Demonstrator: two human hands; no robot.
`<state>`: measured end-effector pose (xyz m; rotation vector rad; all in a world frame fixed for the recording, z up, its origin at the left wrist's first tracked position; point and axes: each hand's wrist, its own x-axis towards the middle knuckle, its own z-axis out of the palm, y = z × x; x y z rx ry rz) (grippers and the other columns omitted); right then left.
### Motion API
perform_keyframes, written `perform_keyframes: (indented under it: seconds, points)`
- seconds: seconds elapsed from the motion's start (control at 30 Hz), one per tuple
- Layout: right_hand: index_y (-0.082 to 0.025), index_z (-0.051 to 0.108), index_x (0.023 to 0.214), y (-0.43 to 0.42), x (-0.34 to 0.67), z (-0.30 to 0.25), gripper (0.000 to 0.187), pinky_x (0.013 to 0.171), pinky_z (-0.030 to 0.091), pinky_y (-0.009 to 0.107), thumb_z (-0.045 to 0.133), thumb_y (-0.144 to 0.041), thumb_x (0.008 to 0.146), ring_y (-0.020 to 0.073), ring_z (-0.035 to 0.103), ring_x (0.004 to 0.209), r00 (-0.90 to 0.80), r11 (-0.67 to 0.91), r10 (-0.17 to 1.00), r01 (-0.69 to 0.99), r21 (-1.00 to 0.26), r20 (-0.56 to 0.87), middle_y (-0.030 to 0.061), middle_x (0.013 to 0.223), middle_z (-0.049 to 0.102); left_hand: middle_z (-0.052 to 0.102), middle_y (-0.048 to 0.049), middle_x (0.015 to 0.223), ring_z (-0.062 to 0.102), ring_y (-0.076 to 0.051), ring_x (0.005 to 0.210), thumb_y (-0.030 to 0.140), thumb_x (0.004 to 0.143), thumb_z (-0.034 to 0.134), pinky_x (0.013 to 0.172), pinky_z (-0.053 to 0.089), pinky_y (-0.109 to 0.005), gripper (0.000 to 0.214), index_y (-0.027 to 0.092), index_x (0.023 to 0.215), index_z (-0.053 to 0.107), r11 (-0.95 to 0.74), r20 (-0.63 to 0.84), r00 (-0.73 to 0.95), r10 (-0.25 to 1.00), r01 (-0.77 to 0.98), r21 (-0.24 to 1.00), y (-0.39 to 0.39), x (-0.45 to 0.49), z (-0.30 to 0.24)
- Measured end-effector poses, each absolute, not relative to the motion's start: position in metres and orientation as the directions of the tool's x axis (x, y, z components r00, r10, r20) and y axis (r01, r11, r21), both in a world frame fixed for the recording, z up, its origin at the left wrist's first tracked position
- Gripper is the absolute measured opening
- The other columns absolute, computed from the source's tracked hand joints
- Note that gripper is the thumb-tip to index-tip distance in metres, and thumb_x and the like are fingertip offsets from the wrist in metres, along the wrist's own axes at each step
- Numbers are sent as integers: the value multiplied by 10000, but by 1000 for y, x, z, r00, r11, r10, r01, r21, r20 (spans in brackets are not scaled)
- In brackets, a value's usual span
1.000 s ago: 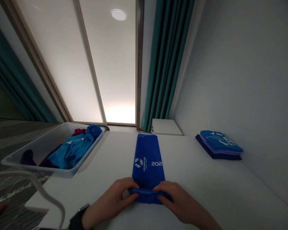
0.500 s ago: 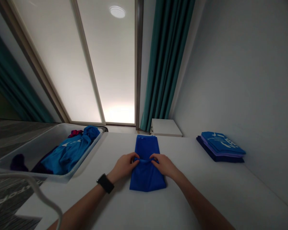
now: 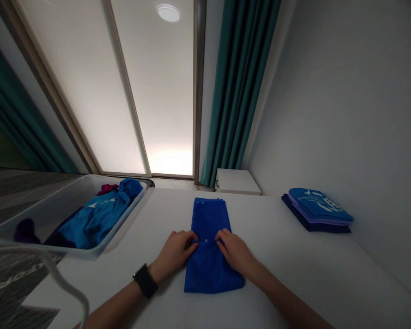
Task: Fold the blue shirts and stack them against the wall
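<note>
Step in hand, by look of it: folding. Blue garment [image 3: 213,272] lies as narrow strip on middle of tabletop [image 3: 301,256], near part doubled over toward far end, flap edge partway up strip. Left hand [image 3: 176,251] pinches flap edge at left; right hand [image 3: 237,253] pinches it at right. Next move seems to call for flattening flap, side edges kept lined up, then releasing evenly. Folded stack [image 3: 319,206] at far right; loose clothes [image 3: 94,221] in bin [image 3: 65,205] at left.

Deep-blue cloth [image 3: 212,270], white table [image 3: 277,260]
</note>
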<state>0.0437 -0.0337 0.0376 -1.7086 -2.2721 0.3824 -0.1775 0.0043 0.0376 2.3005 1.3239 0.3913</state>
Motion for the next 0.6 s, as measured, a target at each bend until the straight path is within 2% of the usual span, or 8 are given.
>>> perform_keyframes:
  seconds: [0.17, 0.3, 0.4, 0.6]
  points:
    - [-208, 589, 992, -68, 34, 46, 167, 812, 429, 312, 450, -139, 932, 198, 607, 903, -271, 271, 962, 927, -259, 33, 51, 1007, 624, 658, -2, 792, 589, -201, 798, 299, 884, 524, 800, 326, -344, 160, 245, 930, 667, -421, -17, 514, 857, 720, 552, -25, -184, 39]
    - [-203, 591, 1067, -76, 30, 55, 165, 855, 419, 369, 509, -259, 935, 242, 597, 958, -322, 323, 946, 928, -187, 35, 73, 1035, 629, 644, 5, 766, 582, -196, 777, 305, 898, 509, 801, 325, -346, 174, 245, 953, 662, -400, -15, 503, 864, 704, 586, -32, -186, 40]
    - [-208, 584, 1111, -69, 31, 61, 220, 855, 416, 366, 546, -312, 921, 248, 610, 972, -341, 330, 940, 919, -215, -13, 75, 1058, 646, 639, 2, 754, 578, -193, 768, 318, 894, 506, 793, 331, -339, 183, 239, 941, 664, -398, -10, 501, 865, 699, 594, -30, -185, 39]
    - [-234, 600, 950, -52, 31, 67, 91, 740, 400, 281, 524, -278, 924, 208, 651, 896, -329, 268, 934, 904, -333, -141, 40, 951, 702, 651, -11, 737, 573, -188, 725, 335, 893, 486, 773, 355, -325, 219, 218, 894, 672, -366, -13, 473, 881, 698, 616, -30, -183, 43]
